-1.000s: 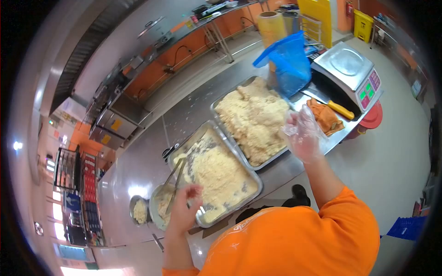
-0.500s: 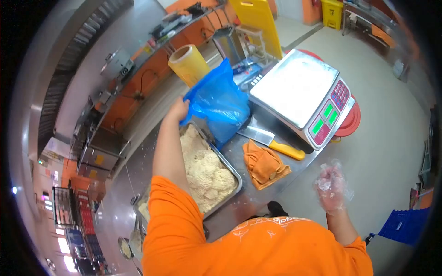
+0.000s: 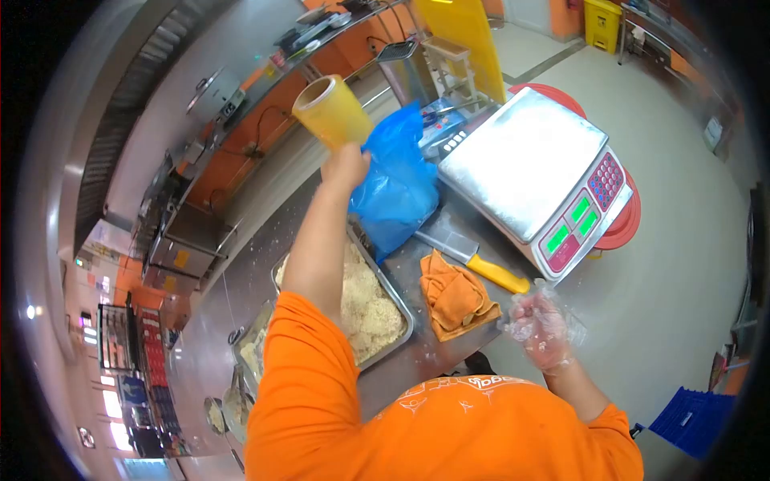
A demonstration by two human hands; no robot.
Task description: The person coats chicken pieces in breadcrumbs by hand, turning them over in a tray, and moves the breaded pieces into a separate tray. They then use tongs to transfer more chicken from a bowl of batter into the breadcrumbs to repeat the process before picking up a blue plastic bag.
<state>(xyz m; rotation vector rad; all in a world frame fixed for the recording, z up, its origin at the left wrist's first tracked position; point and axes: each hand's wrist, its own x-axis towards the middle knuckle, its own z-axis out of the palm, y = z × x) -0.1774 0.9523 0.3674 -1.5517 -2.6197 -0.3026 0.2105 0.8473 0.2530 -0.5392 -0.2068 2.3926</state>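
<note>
My bare left hand (image 3: 346, 167) is closed on the left edge of a blue plastic bag (image 3: 395, 188). The bag stands bunched up beside a deep metal tray (image 3: 399, 297) of pale yellow crumbly mix (image 3: 369, 309). My left forearm crosses over the tray and hides part of it. My right hand (image 3: 542, 330) wears a loose clear plastic glove and is in the air off the table's edge, its fingers curled in with nothing visible in them. Closest to it is the yellow handle of a broad-bladed knife (image 3: 497, 273). A folded orange cloth (image 3: 455, 297) lies between knife and tray.
A digital scale (image 3: 525, 164) with lit green displays stands at the table's right, with a red round lid or tub (image 3: 622, 212) beyond it. A yellow roll of wrap (image 3: 330, 112) rises behind my left hand. On the floor to the right is a blue crate (image 3: 691, 421).
My left hand has moved right and away from me with the bag's edge, and the bag has folded narrower. My right hand has moved left, nearer the knife handle.
</note>
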